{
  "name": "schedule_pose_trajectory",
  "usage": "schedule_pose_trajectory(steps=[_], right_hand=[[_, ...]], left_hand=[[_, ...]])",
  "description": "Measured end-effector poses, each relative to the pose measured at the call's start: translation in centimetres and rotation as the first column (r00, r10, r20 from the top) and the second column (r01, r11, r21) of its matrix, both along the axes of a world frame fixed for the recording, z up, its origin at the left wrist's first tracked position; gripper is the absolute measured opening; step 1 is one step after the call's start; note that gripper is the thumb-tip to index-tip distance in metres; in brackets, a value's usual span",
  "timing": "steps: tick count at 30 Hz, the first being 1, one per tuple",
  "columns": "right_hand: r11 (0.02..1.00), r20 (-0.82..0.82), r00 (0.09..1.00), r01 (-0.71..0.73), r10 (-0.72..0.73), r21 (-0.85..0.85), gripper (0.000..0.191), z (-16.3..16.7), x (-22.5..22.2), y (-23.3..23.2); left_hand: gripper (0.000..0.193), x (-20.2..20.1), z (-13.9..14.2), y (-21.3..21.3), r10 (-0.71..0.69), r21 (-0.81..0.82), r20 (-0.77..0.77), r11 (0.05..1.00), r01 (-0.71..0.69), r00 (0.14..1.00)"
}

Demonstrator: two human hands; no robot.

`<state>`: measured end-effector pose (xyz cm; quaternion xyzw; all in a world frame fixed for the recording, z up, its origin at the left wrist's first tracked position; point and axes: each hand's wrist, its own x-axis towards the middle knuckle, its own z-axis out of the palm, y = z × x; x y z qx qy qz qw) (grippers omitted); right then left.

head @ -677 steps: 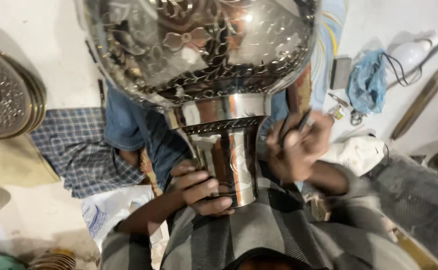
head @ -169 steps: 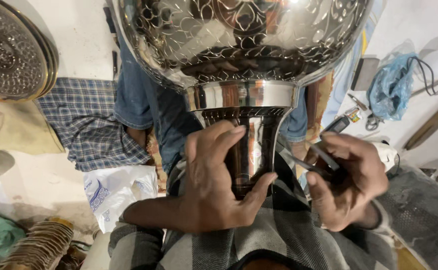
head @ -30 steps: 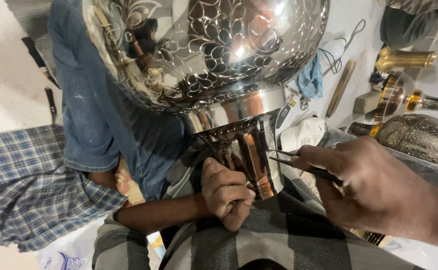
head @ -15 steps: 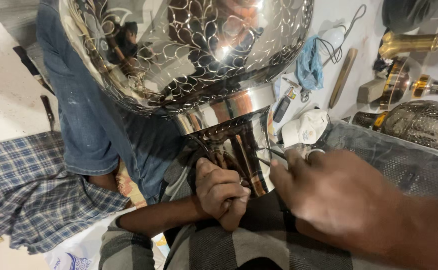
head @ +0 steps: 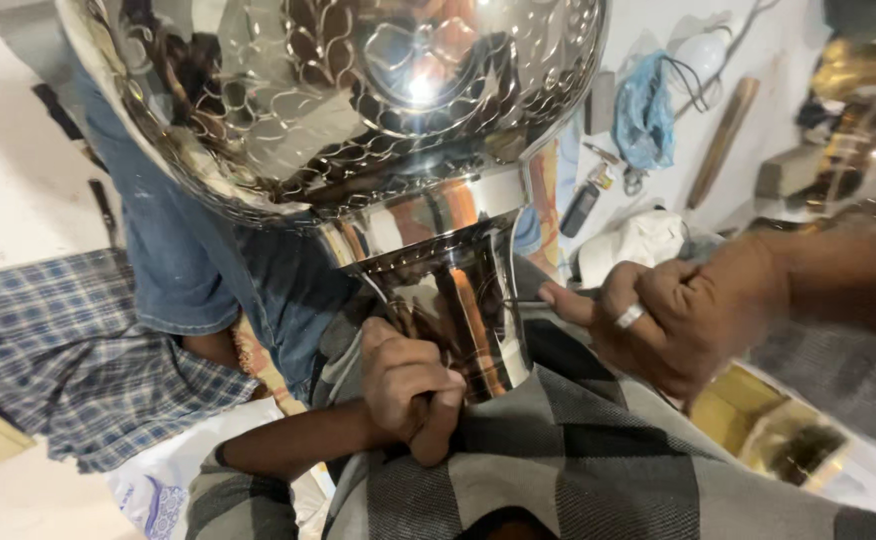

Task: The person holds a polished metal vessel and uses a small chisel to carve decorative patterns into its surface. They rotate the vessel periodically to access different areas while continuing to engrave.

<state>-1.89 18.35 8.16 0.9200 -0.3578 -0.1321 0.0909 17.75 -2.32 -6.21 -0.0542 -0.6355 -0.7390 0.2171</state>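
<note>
- Premises: a metalworker's workshop with work done seated at floor level.
- A large polished metal vessel (head: 358, 110) with an engraved scale-like pattern fills the upper centre of the frame, resting against the person's lap.
- Brass-coloured metal pieces (head: 858, 110) stand at the upper right edge, blurred.
- Loose items lie on the pale floor (head: 8, 200) at upper right: a wooden stick (head: 721, 140), a blue cloth (head: 643, 115), a white cloth (head: 638, 245), a dark cord (head: 703, 75).
- A checked cloth (head: 68, 350) is spread on the floor at lower left, with a white plastic bag (head: 163, 485) beside it.
</note>
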Motion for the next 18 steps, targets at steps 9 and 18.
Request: schedule_pose_trajectory(steps=[9, 18], right_hand=[[0.984, 0.421, 0.894, 0.101, -0.153, 0.145, 0.033, -1.8, -2.1, 2.7], [0.479, 0.273, 0.394, 0.731, -0.878, 0.486, 0.024, 2.4, 4.3, 2.1]], left_hand=[[0.019, 0.5, 0.4, 2.2, 0.119, -0.099, 0.011, 0.988, -0.118, 0.993], [0.019, 0.6, -0.6, 2.8, 0.135, -0.128, 0.002, 0.983, -0.133, 0.991]])
